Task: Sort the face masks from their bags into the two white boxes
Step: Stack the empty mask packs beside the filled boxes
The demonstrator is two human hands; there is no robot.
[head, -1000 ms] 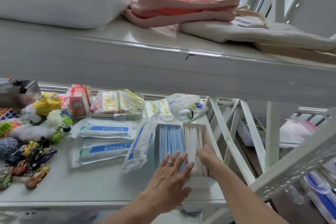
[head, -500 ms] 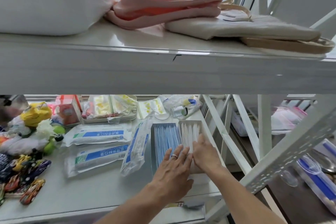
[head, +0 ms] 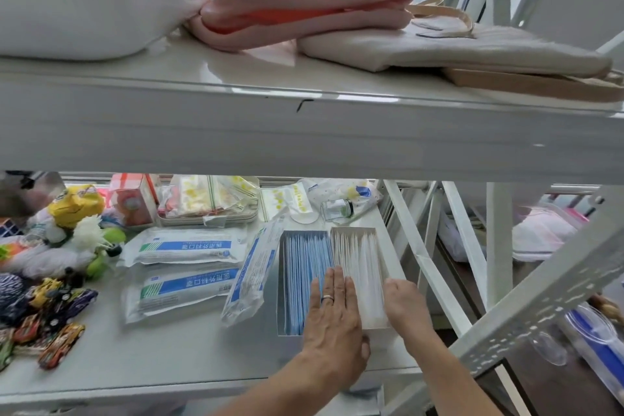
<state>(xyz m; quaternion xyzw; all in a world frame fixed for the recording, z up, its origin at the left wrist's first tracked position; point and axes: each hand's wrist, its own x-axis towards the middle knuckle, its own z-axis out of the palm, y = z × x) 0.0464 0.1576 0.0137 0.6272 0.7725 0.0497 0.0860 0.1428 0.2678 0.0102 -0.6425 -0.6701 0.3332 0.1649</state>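
My left hand (head: 332, 321) lies flat and open on the blue masks (head: 304, 267), my right hand (head: 403, 302) rests open-fingered against the white-mask box (head: 359, 263), so I should press evenly, squaring both stacks before opening the sealed mask bags (head: 184, 246) beyond.

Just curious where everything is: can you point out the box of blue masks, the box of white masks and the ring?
Box of blue masks (head: 302, 267), head view, mask edges.
Box of white masks (head: 361, 257), head view, mask edges.
Ring (head: 327, 297), head view, band.

Near ends of both boxes (head: 373, 331) under the hands (head: 332, 317) (labels unreadable)
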